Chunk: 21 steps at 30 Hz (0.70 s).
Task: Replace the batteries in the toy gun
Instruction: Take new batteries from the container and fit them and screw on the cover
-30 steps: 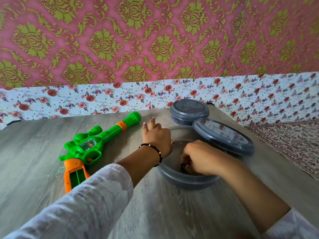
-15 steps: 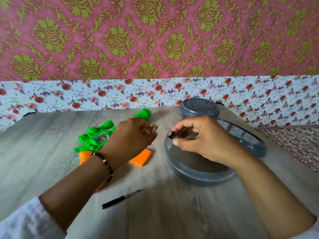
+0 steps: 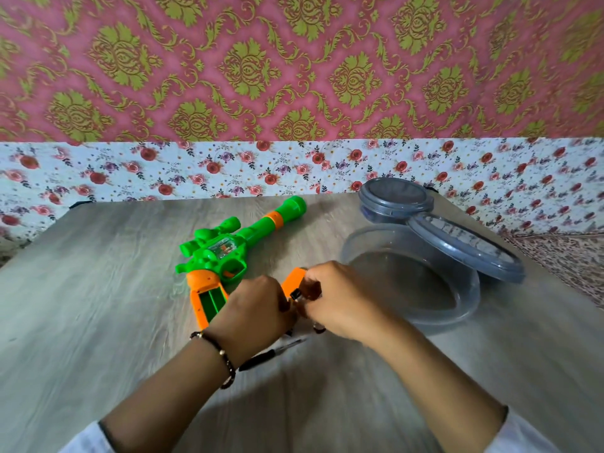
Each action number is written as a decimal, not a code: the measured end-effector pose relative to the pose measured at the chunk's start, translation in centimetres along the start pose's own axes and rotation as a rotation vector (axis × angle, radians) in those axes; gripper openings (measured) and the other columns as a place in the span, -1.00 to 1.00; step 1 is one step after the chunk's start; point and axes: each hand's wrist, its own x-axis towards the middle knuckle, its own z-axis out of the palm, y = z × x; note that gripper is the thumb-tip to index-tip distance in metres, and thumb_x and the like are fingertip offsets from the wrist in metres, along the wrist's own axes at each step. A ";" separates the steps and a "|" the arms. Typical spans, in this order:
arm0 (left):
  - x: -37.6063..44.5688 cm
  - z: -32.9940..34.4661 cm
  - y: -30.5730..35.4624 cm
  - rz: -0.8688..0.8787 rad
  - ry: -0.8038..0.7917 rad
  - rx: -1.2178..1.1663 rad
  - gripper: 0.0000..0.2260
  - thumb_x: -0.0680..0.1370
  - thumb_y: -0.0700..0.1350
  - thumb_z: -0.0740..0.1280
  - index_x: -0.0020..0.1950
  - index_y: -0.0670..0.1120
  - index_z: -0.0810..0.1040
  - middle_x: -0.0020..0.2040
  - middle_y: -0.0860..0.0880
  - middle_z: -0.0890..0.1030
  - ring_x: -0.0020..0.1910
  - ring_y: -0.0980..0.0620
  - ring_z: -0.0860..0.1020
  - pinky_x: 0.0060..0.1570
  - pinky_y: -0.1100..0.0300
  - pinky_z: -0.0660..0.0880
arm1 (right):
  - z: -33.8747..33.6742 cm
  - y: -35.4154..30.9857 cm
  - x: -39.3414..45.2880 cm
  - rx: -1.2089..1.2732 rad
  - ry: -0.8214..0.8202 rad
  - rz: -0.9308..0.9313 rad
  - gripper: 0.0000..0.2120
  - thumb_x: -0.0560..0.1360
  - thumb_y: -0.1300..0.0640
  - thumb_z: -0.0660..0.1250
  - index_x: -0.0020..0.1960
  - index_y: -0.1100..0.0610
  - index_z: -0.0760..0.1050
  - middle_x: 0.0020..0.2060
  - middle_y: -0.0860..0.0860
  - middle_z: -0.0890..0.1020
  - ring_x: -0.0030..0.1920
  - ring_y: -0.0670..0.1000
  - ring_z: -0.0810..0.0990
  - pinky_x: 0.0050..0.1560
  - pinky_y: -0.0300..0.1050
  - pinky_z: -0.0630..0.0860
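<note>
Filling the upper part of the view, beyond both hands, is a wall papered in pink with a gold-green damask pattern (image 3: 294,67), and under it runs a pale band printed with small red and purple flowers (image 3: 196,171). A grey wood-grain table (image 3: 98,322) spreads from that band toward the person and carries everything else. Off the table's edge, far to the right of the right hand, a brown patterned cloth (image 3: 562,259) shows.

Just right of the right hand sits a round clear plastic tub (image 3: 457,308), open, with its grey lid (image 3: 464,246) leaning on the far rim. Beyond that stands a smaller closed grey container (image 3: 392,201).

Ahead and left of the left hand lies the toy gun (image 3: 225,250), green with an orange grip, flat on the table, barrel pointing away to the right. Its grip compartment faces up and is uncovered, showing green slots. An orange battery cover (image 3: 292,282) lies between the two hands, touching them.

The left hand (image 3: 255,308), with a beaded bracelet (image 3: 225,358) on the wrist, is curled, fingers meeting those of the right hand; what it grips cannot be told. The right hand (image 3: 343,302) is closed in a pinch on a small dark battery (image 3: 295,294). A black pen (image 3: 271,353) lies on the table directly below the hands.
</note>
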 end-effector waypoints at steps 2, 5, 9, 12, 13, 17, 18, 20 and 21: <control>0.1 0.2 -0.1 -0.012 0.000 0.009 -0.76 0.46 -0.04 0.29 -0.21 -0.19 0.63 -0.25 -0.17 0.66 -0.15 -0.13 0.63 -0.14 0.02 0.53 | 0.3 -0.2 0.3 0.013 -0.007 0.044 -0.69 0.37 0.21 0.34 -0.47 0.04 0.31 -0.51 -0.08 0.43 -0.32 0.00 0.48 -0.52 -0.36 0.26; 0.0 0.4 -0.1 -0.030 -0.003 0.009 -0.76 0.48 -0.05 0.30 -0.20 -0.21 0.62 -0.22 -0.19 0.65 -0.13 -0.14 0.61 -0.14 0.01 0.51 | 0.6 -0.2 0.7 -0.001 -0.013 0.074 -0.81 0.39 0.21 0.32 -0.36 0.04 0.43 -0.44 -0.09 0.47 -0.26 0.03 0.53 -0.42 -0.25 0.37; 0.1 0.9 -0.2 -0.049 0.004 -0.023 -0.78 0.47 -0.04 0.32 -0.15 -0.19 0.62 -0.17 -0.17 0.67 -0.10 -0.14 0.63 -0.12 0.03 0.54 | 1.0 0.0 1.0 -0.052 0.023 0.089 -0.91 0.38 0.19 0.32 -0.13 0.17 0.53 -0.29 0.08 0.59 -0.19 0.11 0.57 -0.29 -0.14 0.45; 0.1 1.3 -0.1 -0.037 0.017 -0.025 -0.75 0.47 0.02 0.33 -0.07 -0.16 0.60 -0.09 -0.15 0.66 -0.04 -0.14 0.61 -0.09 0.03 0.53 | 1.1 0.0 0.8 -0.018 0.036 0.088 -0.92 0.39 0.16 0.32 -0.15 0.16 0.52 -0.29 0.10 0.62 -0.22 0.12 0.58 -0.28 -0.08 0.52; 0.0 1.3 0.0 -0.027 0.032 -0.009 -0.73 0.48 0.04 0.32 -0.04 -0.17 0.59 -0.06 -0.16 0.65 -0.02 -0.15 0.60 -0.08 0.02 0.52 | 1.1 0.1 0.6 -0.031 0.035 0.077 -0.94 0.40 0.15 0.32 -0.16 0.14 0.51 -0.30 0.06 0.62 -0.23 0.10 0.57 -0.32 -0.12 0.48; -0.3 1.5 0.5 -0.009 0.096 0.007 -0.72 0.55 0.04 0.25 0.12 -0.13 0.51 0.03 -0.14 0.63 0.02 -0.15 0.58 -0.10 0.08 0.48 | 0.8 0.0 -0.7 -0.125 0.065 -0.005 -0.76 0.42 0.19 0.28 -0.37 -0.02 0.33 -0.47 -0.07 0.45 -0.37 -0.03 0.44 -0.48 -0.28 0.24; -0.4 1.5 0.6 -0.004 0.107 0.004 -0.72 0.56 0.04 0.23 0.16 -0.10 0.50 0.04 -0.13 0.62 0.03 -0.14 0.58 -0.12 0.12 0.45 | 0.7 0.0 -0.9 -0.129 0.080 -0.022 -0.73 0.42 0.19 0.28 -0.37 -0.02 0.30 -0.48 -0.08 0.44 -0.36 -0.01 0.45 -0.45 -0.26 0.28; -0.6 1.5 0.6 0.019 0.117 0.001 -0.75 0.56 0.02 0.21 0.18 -0.04 0.49 0.04 -0.12 0.63 0.02 -0.13 0.58 -0.19 0.17 0.38 | 0.6 0.2 -1.6 -0.123 0.095 -0.039 -0.81 0.44 0.18 0.28 -0.29 -0.01 0.35 -0.43 -0.07 0.49 -0.28 0.03 0.52 -0.33 -0.13 0.40; -0.7 1.4 0.6 0.033 0.116 0.005 -0.76 0.56 0.01 0.20 0.18 -0.02 0.50 0.04 -0.12 0.63 0.02 -0.13 0.57 -0.20 0.18 0.34 | 0.6 0.4 -2.0 -0.135 0.096 -0.038 -0.89 0.45 0.17 0.28 -0.22 0.01 0.41 -0.37 -0.05 0.54 -0.23 0.04 0.54 -0.28 -0.11 0.44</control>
